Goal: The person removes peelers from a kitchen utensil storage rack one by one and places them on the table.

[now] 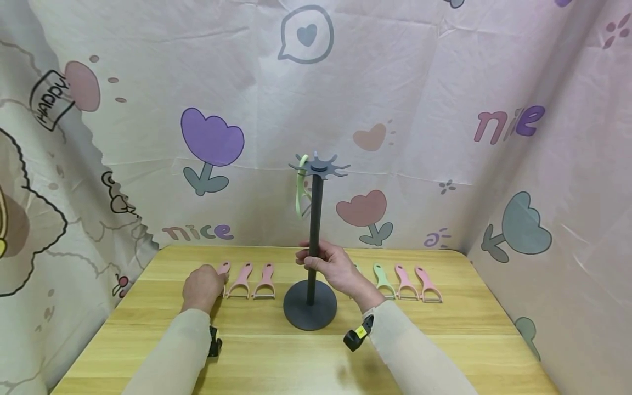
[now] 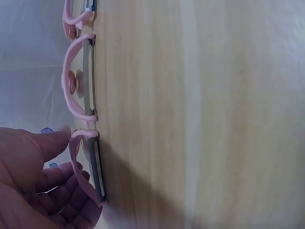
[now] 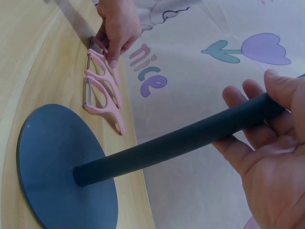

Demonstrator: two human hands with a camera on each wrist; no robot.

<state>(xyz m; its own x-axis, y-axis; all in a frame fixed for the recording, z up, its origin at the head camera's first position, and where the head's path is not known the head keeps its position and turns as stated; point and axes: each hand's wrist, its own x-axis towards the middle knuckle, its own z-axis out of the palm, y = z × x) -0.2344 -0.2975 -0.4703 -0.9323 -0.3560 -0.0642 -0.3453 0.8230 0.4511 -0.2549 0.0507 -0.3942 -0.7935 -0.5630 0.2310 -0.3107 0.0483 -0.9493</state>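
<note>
My left hand (image 1: 203, 286) grips a pink peeler (image 2: 96, 164) lying at the left end of a row; thumb and fingers are around its handle side, and the hand hides part of it from above. Two more pink peelers (image 1: 243, 278) lie just right of it. My right hand (image 1: 339, 269) holds the pole of a dark grey stand (image 1: 314, 233), fingers wrapped behind it and thumb in front. The stand is upright on its round base (image 3: 52, 143). From one hook of its star-shaped top (image 1: 321, 164) hangs a light green peeler (image 1: 299, 192).
Right of the stand lie a green peeler (image 1: 382, 278), two pink peelers (image 1: 404, 280) and another green peeler (image 1: 357, 267) partly hidden by the right wrist. A printed cloth (image 1: 276, 109) hangs behind and beside the wooden table (image 1: 286, 362).
</note>
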